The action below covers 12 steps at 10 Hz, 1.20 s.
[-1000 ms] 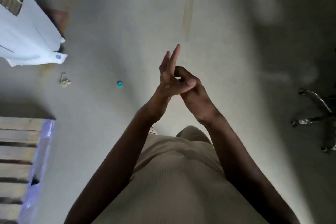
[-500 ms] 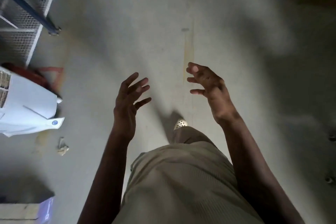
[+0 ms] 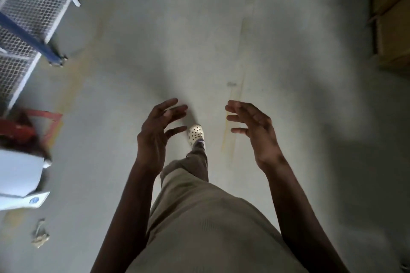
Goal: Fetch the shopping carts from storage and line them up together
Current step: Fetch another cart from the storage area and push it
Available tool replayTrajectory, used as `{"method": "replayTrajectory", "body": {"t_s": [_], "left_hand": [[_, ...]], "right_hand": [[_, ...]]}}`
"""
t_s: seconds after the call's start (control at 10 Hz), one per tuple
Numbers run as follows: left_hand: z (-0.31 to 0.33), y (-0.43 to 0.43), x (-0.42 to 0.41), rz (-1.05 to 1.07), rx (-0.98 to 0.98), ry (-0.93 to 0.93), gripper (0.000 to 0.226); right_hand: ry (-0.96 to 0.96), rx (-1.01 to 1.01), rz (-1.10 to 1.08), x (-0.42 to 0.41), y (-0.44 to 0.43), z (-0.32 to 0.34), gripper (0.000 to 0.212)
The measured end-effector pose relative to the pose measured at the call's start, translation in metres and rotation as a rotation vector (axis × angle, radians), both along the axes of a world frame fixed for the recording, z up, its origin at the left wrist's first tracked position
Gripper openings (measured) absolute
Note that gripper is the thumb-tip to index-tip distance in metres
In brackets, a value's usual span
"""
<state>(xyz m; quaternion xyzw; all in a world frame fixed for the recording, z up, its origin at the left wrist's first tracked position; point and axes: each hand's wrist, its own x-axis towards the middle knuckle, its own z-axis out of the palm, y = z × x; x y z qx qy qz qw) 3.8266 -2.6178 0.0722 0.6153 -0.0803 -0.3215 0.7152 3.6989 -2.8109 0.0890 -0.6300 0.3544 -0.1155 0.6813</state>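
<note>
Fingers [image 3: 168, 104] loosely curled, left hand [image 3: 153, 137], right hand [image 3: 259, 135], smooth concrete floor [image 3: 288, 73], wire-mesh cart [image 3: 28, 6]

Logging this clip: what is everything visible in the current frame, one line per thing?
wire-mesh cart: one, white with blue bar, upper left
red object: one, blurred, left edge
white object: one, blue round sticker, lower left
crumpled scrap: one, pale, floor lower left
cardboard boxes: number unclear, brown, upper right
floor: grey, faint yellow line
clog: one, cream, between the hands
trousers: beige, bottom centre
left hand: open, empty
right hand: open, empty
</note>
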Motion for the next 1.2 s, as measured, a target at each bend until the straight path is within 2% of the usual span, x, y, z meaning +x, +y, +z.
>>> {"method": "replayTrajectory", "body": {"t_s": [0.1,0.2,0.3,0.4,0.5,0.6,0.7,0.8,0.9,1.0,1.1,1.2], "left_hand": [[-0.007,-0.064,0.083,-0.026,0.014,0.06,0.05],[0.001,-0.137,0.167,-0.056,0.025,0.071,0.05],[0.022,-0.212,0.242,-0.137,0.046,0.03,0.049],[0.031,-0.286,0.312,-0.246,0.035,-0.01,0.048],[0.025,-0.357,0.376,-0.317,0.046,-0.037,0.047],[0.004,-0.432,0.441,-0.291,0.063,-0.005,0.046],[-0.009,-0.515,0.501,-0.25,0.115,0.04,0.047],[-0.001,-0.593,0.558,-0.206,0.098,0.09,0.049],[0.021,-0.658,0.618,-0.192,0.087,0.068,0.052],[0.035,-0.711,0.684,-0.133,0.043,0.054,0.051],[0.03,-0.76,0.759,-0.068,0.03,0.065,0.05],[0.011,-0.808,0.837,-0.047,0.058,0.021,0.042]], "right_hand": [[0.065,0.034,-0.02,0.075,-0.063,0.006,0.028],[0.019,0.102,-0.096,0.149,-0.127,0.026,0.03],[-0.059,0.315,-0.173,0.207,-0.187,0.041,0.029],[-0.226,0.756,-0.233,0.26,-0.251,0.041,0.025],[-0.487,1.031,-0.082,0.314,-0.317,0.015,0.028],[-0.866,1.073,0.156,0.38,-0.394,-0.007,0.014],[-1.155,1.074,0.458,0.467,-0.492,-0.019,0.003],[-1.186,1.202,0.67,0.551,-0.579,-0.006,0.012],[-1.003,1.453,0.588,0.637,-0.644,0.013,0.02],[-0.577,1.436,0.013,0.727,-0.69,0.025,0.017],[-0.085,0.898,-0.352,0.806,-0.725,0.018,0.011],[0.069,0.084,-0.131,0.871,-0.767,-0.008,0.009]]}}
